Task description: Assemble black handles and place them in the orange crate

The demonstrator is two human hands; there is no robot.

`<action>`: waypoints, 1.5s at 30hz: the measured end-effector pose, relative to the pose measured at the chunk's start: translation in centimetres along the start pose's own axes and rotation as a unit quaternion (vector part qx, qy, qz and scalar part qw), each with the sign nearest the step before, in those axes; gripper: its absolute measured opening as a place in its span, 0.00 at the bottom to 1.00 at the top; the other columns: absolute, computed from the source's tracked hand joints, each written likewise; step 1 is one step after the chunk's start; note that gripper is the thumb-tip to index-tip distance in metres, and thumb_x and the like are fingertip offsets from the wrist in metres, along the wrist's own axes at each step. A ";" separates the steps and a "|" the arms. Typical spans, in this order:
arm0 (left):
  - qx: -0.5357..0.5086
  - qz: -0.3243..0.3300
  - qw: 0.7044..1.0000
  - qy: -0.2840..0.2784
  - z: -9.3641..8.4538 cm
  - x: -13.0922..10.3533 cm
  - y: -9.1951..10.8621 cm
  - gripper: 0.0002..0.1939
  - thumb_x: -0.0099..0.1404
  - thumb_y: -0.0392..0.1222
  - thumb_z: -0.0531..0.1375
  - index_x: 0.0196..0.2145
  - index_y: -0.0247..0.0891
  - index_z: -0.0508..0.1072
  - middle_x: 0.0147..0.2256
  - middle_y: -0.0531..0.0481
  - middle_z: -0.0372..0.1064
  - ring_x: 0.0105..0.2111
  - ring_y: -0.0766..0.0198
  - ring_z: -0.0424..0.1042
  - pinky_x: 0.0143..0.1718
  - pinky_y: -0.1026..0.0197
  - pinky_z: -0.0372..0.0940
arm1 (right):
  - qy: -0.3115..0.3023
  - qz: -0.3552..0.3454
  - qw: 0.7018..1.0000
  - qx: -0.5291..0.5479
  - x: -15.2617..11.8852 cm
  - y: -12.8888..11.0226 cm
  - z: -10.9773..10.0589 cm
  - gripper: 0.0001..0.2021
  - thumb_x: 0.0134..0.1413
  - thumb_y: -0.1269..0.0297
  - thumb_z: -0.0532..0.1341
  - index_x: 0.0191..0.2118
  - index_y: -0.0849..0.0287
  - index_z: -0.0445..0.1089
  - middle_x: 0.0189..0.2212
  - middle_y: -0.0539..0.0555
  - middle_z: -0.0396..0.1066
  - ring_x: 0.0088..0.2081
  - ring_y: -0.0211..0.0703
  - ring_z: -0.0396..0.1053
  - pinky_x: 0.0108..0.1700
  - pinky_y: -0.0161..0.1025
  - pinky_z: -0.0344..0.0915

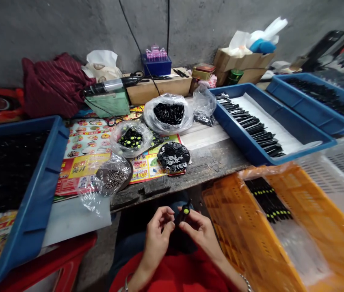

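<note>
Above my lap, my right hand (197, 227) pinches a black part with a yellow-green round piece (186, 211) near its top. My left hand (159, 229) is beside it, fingers curled and thumb against the fingers, at the dark lower portion of the part; what lies between those fingertips is hard to make out. On the bench ahead are a bag of black and yellow-green pieces (130, 139), a bag of glossy black pieces (168, 113), a dish of small metal pieces (113, 176) and a pile of flat black pieces (174, 156).
A blue tray (306, 156) with rows of black parts stands right, above an orange crate (229, 215) holding finished-looking black and yellow-green parts. Another blue tray (37, 202) is at left. A red stool (71, 259) stands below it. The bench edge (196, 180) lies beyond my hands.
</note>
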State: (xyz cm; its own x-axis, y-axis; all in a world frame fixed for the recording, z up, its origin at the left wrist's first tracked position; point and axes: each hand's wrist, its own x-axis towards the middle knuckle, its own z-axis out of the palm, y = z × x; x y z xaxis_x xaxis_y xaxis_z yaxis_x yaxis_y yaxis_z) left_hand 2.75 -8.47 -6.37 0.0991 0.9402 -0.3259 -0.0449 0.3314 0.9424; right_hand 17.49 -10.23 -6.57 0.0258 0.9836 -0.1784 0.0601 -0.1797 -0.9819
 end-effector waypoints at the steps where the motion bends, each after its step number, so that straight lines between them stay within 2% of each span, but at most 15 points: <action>1: -0.007 -0.005 1.000 -0.006 -0.1 0.0 0.2 0.09 0.54 0.34 0.61 0.36 0.38 0.70 0.29 0.52 0.69 0.31 0.63 0.69 0.35 0.65 0.64 | -0.008 -0.002 1.000 -0.002 0.0 0.0 -0.1 0.11 0.53 0.60 0.64 0.39 0.58 0.79 0.38 0.57 0.76 0.43 0.55 0.70 0.47 0.43 0.66; 5: -0.047 -0.034 0.998 -0.021 -0.3 0.2 1.1 0.11 0.52 0.35 0.63 0.35 0.38 0.69 0.28 0.53 0.68 0.31 0.65 0.68 0.34 0.67 0.62 | -0.033 -0.006 0.999 -0.003 0.3 -0.1 -1.0 0.13 0.52 0.56 0.65 0.40 0.57 0.79 0.37 0.57 0.76 0.43 0.55 0.71 0.45 0.43 0.67; 8: -0.091 -0.085 0.991 -0.052 -0.4 0.2 1.8 0.15 0.50 0.36 0.67 0.34 0.38 0.67 0.26 0.55 0.67 0.28 0.68 0.66 0.30 0.69 0.60 | -0.051 -0.002 0.998 0.038 0.6 -0.3 -1.9 0.17 0.50 0.53 0.66 0.43 0.57 0.78 0.41 0.58 0.76 0.45 0.54 0.71 0.47 0.43 0.66; 11: -0.149 -0.136 0.974 -0.098 -0.2 -0.1 2.0 0.19 0.48 0.38 0.70 0.33 0.38 0.64 0.28 0.54 0.69 0.28 0.68 0.68 0.29 0.69 0.60 | -0.093 0.054 0.984 0.143 0.9 -0.3 -2.5 0.19 0.49 0.52 0.68 0.45 0.56 0.77 0.38 0.57 0.77 0.42 0.51 0.73 0.48 0.44 0.66; 13: -0.171 -0.146 0.969 -0.101 -0.1 -0.3 1.9 0.20 0.48 0.38 0.71 0.33 0.38 0.64 0.31 0.51 0.71 0.33 0.65 0.71 0.32 0.68 0.61 | -0.108 0.090 0.971 0.193 1.1 -0.1 -2.6 0.20 0.47 0.52 0.69 0.44 0.57 0.77 0.32 0.56 0.78 0.39 0.50 0.74 0.47 0.45 0.67; 18: -0.174 -0.142 0.971 -0.081 0.3 -0.5 0.7 0.21 0.47 0.39 0.72 0.33 0.38 0.65 0.30 0.51 0.71 0.33 0.64 0.71 0.32 0.68 0.62 | -0.082 0.111 0.968 0.207 1.1 0.6 -2.3 0.20 0.41 0.51 0.72 0.39 0.60 0.79 0.28 0.56 0.78 0.35 0.49 0.75 0.44 0.44 0.68; 24: -0.184 -0.137 0.971 -0.071 0.9 -0.7 0.1 0.20 0.46 0.37 0.72 0.32 0.38 0.65 0.32 0.50 0.71 0.37 0.64 0.71 0.32 0.70 0.61 | -0.043 0.088 0.977 0.191 1.2 1.1 -1.8 0.19 0.43 0.50 0.70 0.36 0.60 0.79 0.24 0.55 0.76 0.32 0.46 0.72 0.40 0.40 0.68; 27: -0.222 -0.143 0.962 -0.074 1.3 -1.0 0.5 0.21 0.48 0.39 0.72 0.34 0.39 0.65 0.32 0.50 0.71 0.35 0.63 0.72 0.32 0.68 0.63 | -0.046 0.098 0.970 0.217 1.0 1.3 -1.3 0.20 0.43 0.48 0.70 0.36 0.61 0.78 0.25 0.54 0.74 0.26 0.42 0.69 0.31 0.37 0.69; 31: -0.253 -0.182 0.944 -0.106 1.7 -1.1 0.9 0.23 0.54 0.44 0.69 0.45 0.40 0.65 0.32 0.49 0.72 0.23 0.67 0.69 0.26 0.65 0.63 | -0.088 0.117 0.955 0.257 0.8 1.0 -0.6 0.23 0.48 0.47 0.67 0.43 0.61 0.76 0.21 0.49 0.67 0.15 0.34 0.61 0.17 0.33 0.63; 33: -0.232 -0.165 0.953 -0.107 1.7 -0.8 0.9 0.26 0.56 0.47 0.67 0.49 0.38 0.65 0.30 0.49 0.71 0.21 0.68 0.66 0.22 0.67 0.60 | -0.094 0.098 0.961 0.242 0.8 0.6 -0.4 0.23 0.51 0.48 0.65 0.47 0.61 0.74 0.20 0.49 0.67 0.16 0.37 0.64 0.20 0.35 0.65; 35: -0.184 -0.113 0.973 -0.087 1.5 -0.5 0.8 0.25 0.58 0.48 0.66 0.49 0.37 0.67 0.27 0.50 0.70 0.20 0.69 0.64 0.21 0.69 0.57 | -0.052 0.065 0.978 0.193 0.8 0.3 -0.6 0.22 0.52 0.51 0.65 0.48 0.60 0.74 0.26 0.52 0.73 0.23 0.41 0.70 0.29 0.38 0.70; 37: -0.110 -0.045 0.991 -0.056 1.1 -0.2 0.7 0.21 0.60 0.47 0.64 0.49 0.37 0.70 0.28 0.50 0.70 0.23 0.68 0.65 0.25 0.68 0.59 | 0.008 0.037 0.991 0.126 0.9 0.2 -1.0 0.19 0.51 0.54 0.67 0.46 0.59 0.76 0.35 0.56 0.76 0.33 0.46 0.73 0.40 0.41 0.70; 39: -0.041 0.008 0.999 -0.033 0.8 -0.1 0.7 0.17 0.62 0.46 0.62 0.48 0.39 0.73 0.33 0.47 0.72 0.30 0.64 0.69 0.32 0.66 0.63 | 0.029 0.023 0.997 0.070 1.0 0.1 -1.4 0.15 0.51 0.56 0.66 0.43 0.59 0.77 0.38 0.57 0.77 0.39 0.50 0.74 0.45 0.43 0.69; 42: -0.002 0.025 0.999 -0.032 0.5 -0.2 0.5 0.16 0.61 0.44 0.62 0.47 0.40 0.75 0.40 0.45 0.73 0.40 0.56 0.71 0.41 0.62 0.65 | 0.015 -0.002 1.000 0.008 1.1 0.0 -1.9 0.11 0.53 0.58 0.65 0.39 0.58 0.77 0.35 0.56 0.77 0.37 0.51 0.74 0.40 0.41 0.69; 45: -0.010 0.013 1.000 -0.027 0.6 -0.3 0.2 0.15 0.58 0.43 0.64 0.44 0.41 0.77 0.41 0.45 0.74 0.41 0.54 0.72 0.44 0.59 0.66 | 0.009 -0.045 0.997 -0.055 1.1 -0.3 -2.1 0.07 0.52 0.60 0.65 0.33 0.58 0.76 0.30 0.54 0.76 0.32 0.47 0.71 0.36 0.38 0.68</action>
State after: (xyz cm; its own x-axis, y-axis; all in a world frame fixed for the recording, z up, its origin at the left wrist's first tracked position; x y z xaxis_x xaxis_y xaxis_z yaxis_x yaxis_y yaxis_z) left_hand 3.26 -8.77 -6.06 0.1509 0.9430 -0.2967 -0.0689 0.3094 0.9484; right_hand 19.56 -9.10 -6.39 0.0336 0.9955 -0.0883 0.1730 -0.0928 -0.9805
